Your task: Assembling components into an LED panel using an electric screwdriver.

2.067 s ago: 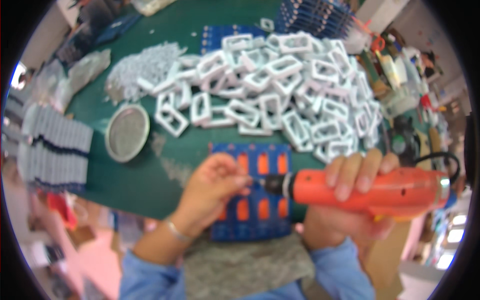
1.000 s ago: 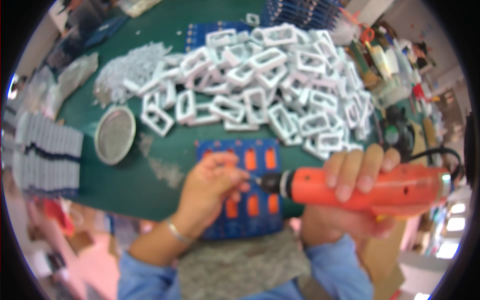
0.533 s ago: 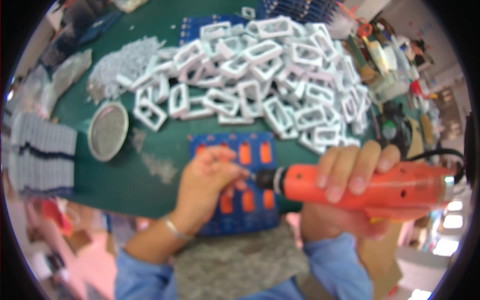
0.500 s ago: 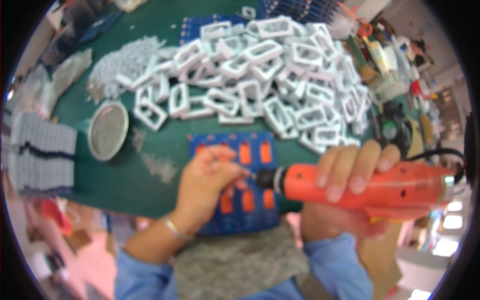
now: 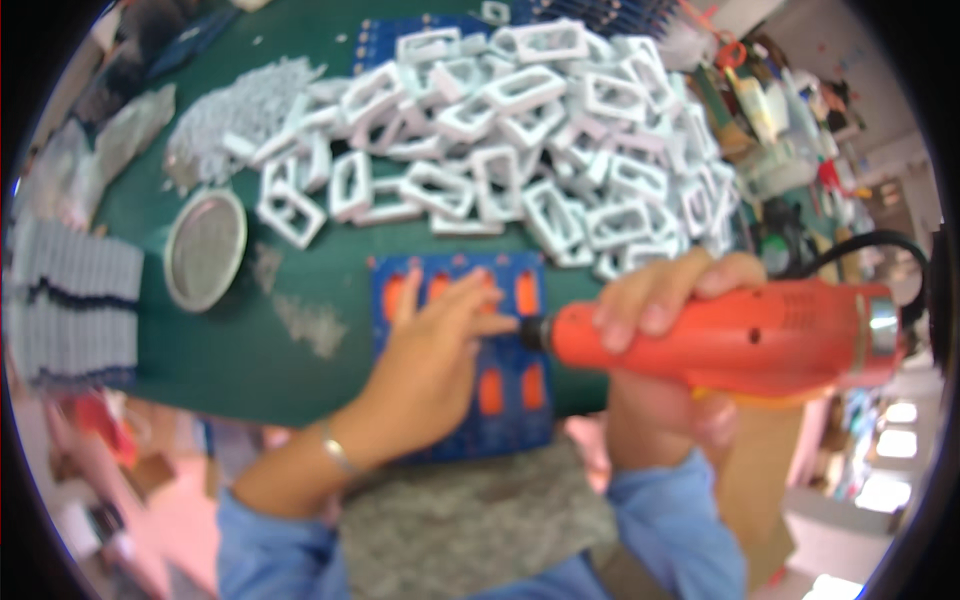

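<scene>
A red-orange electric screwdriver (image 5: 770, 325) lies level in my right hand (image 5: 655, 305), whose fingers wrap round its body. Its black nose points left, above the right side of a blue tray (image 5: 515, 442). Several orange pieces (image 5: 491, 392) show in the tray's slots. My left hand (image 5: 425, 355) is spread over the tray, fingers stretched forward and apart. One fingertip is right at the screwdriver's nose; whether they touch is unclear. The bit and whatever is at its tip are blurred. A metal bracelet (image 5: 336, 452) circles my left wrist.
Beyond the tray, a large heap of white rectangular frames (image 5: 530, 92) covers the green table (image 5: 290, 380). Left of it are a pile of small pale pieces (image 5: 240, 110) and a round metal dish (image 5: 239, 240). Stacked grey-white parts (image 5: 85, 310) stand at far left. A black cord (image 5: 880, 240) leaves the screwdriver.
My left hand has gone from a closed, pinched shape to spread fingers over the tray. The screwdriver has shifted slightly up, still in my right hand. The whole view has moved a little.
</scene>
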The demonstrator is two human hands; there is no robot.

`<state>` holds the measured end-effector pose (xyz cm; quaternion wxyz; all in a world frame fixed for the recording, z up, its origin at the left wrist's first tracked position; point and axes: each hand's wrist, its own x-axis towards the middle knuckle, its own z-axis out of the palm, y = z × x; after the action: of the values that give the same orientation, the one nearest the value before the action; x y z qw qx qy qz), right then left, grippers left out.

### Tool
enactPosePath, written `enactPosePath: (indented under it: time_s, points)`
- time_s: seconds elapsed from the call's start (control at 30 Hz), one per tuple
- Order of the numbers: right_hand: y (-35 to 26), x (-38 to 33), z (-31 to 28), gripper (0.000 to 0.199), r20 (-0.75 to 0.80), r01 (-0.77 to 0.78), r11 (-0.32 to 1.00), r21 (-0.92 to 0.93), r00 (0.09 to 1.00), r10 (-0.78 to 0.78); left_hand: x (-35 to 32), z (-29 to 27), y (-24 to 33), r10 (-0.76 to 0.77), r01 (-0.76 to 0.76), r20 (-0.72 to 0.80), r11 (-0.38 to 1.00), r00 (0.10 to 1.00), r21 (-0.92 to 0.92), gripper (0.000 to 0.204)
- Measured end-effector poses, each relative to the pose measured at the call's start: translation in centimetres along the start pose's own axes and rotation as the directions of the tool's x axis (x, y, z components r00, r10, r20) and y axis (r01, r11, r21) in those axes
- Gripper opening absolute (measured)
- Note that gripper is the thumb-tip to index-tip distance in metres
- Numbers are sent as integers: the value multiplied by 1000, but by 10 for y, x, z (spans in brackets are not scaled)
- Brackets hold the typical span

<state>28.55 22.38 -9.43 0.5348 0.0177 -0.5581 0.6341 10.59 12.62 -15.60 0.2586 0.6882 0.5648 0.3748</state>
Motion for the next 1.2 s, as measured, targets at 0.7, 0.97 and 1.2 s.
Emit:
enactPosePath:
  time_s: [0.7, 0.97, 1.2]
  points:
    - [16, 4, 5, 62, 58, -171, 973, -157, 982, 182, -17, -2, 10, -39, -10, 114, 915, 993, 402, 54]
    - [20, 7, -1, 65, 153, -177, 980, -93, 970, 190, -31, 8, 6, 70, -124, 129, 871, 989, 475, 51]
    - [23, 29, -26, 67, 392, -216, 970, 108, 906, 158, -33, 6, 2, 52, -98, 118, 898, 992, 429, 51]
